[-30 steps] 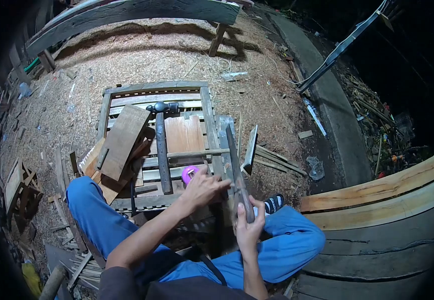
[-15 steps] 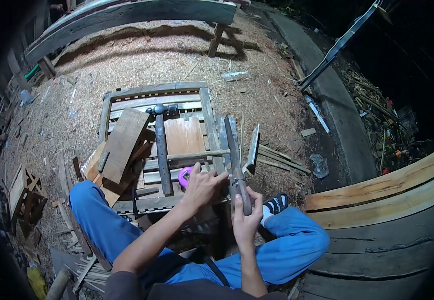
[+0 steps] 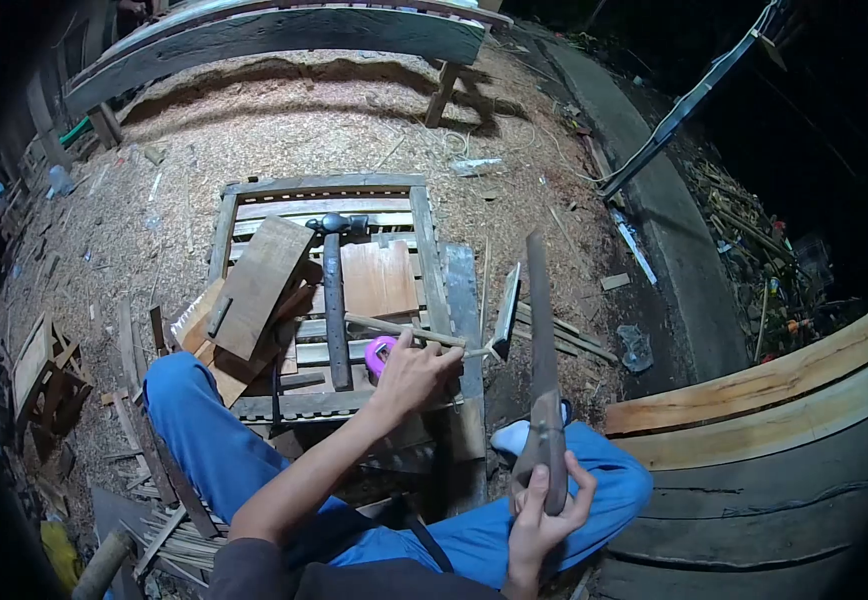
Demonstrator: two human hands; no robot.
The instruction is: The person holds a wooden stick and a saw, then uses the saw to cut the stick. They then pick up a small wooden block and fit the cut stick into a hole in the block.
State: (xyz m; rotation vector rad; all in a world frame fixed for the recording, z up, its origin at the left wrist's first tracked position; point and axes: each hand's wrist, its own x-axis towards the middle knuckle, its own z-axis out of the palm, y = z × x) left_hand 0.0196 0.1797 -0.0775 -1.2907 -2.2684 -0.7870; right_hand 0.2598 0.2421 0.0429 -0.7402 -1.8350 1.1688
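Note:
My left hand [image 3: 414, 375] is closed on a thin wooden stick [image 3: 382, 324], which slants across the lower right of a slatted wooden frame [image 3: 324, 183]. My right hand [image 3: 546, 505] grips the wooden handle [image 3: 551, 450] of a long, narrow-bladed tool [image 3: 540, 320], held upright above my right knee. I cannot make out whether its edge has teeth. Beside my left fingers lies a bright pink round object [image 3: 378, 352], partly hidden. A hammer [image 3: 336, 310] rests on the slats, head away from me, between a brown board [image 3: 264, 285] and a paler wood piece [image 3: 381, 278].
A long bench [image 3: 284, 45] stands across the back. Thick planks [image 3: 744, 400] run along the right. Thin wood strips [image 3: 569, 335] and an angled board piece [image 3: 506, 310] lie right of the frame. Offcuts [image 3: 169, 545] are piled at lower left. Shavings cover the ground.
My right hand has moved the bladed tool right and toward me, away from the stick. The stick has tilted, its right end now lower, and my left hand has shifted slightly right.

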